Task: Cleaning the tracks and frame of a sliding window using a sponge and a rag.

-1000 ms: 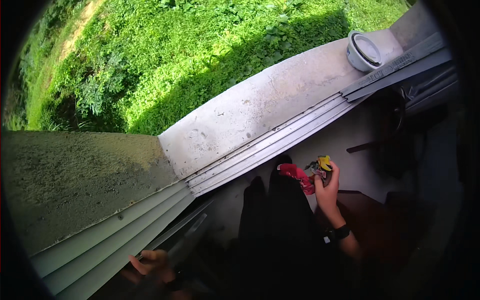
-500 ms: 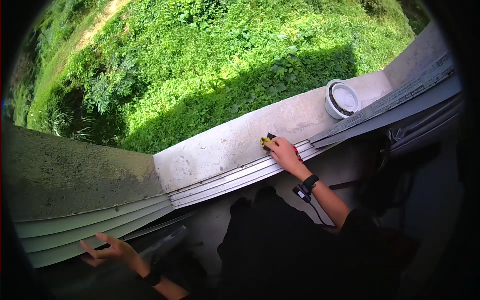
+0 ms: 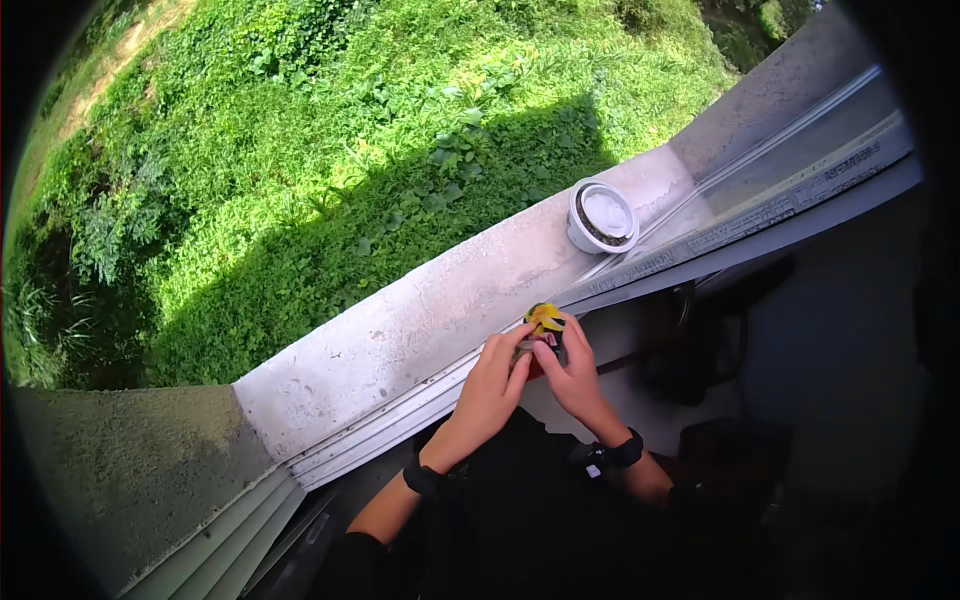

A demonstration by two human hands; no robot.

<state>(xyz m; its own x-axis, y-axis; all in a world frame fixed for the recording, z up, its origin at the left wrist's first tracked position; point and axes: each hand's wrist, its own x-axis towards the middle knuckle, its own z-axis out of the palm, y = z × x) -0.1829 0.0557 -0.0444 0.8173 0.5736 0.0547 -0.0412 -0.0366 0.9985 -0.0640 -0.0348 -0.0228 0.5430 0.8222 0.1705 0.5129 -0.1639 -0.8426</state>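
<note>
Both of my hands are together just inside the window sill. Between them is a small yellow, black and red object (image 3: 544, 320), partly covered by fingers, so its exact kind cannot be made out. My left hand (image 3: 485, 390) is closed around its left side. My right hand (image 3: 575, 382) grips the right side, thumb bent across the front. Just beyond and left of the hands run the white sliding-window tracks (image 3: 385, 422).
A pale concrete sill (image 3: 370, 345) lies past the tracks. On it stands a white round pot (image 3: 605, 215) with dark and white contents. A window frame (image 3: 760, 210) slants along the right. A rough wall (image 3: 120, 460) rises at left; green plants (image 3: 350, 180) grow outside.
My left hand has come from the lower left, where it was open and empty, to the object. My right hand has lifted the object off the tracks toward me. The view has shifted right.
</note>
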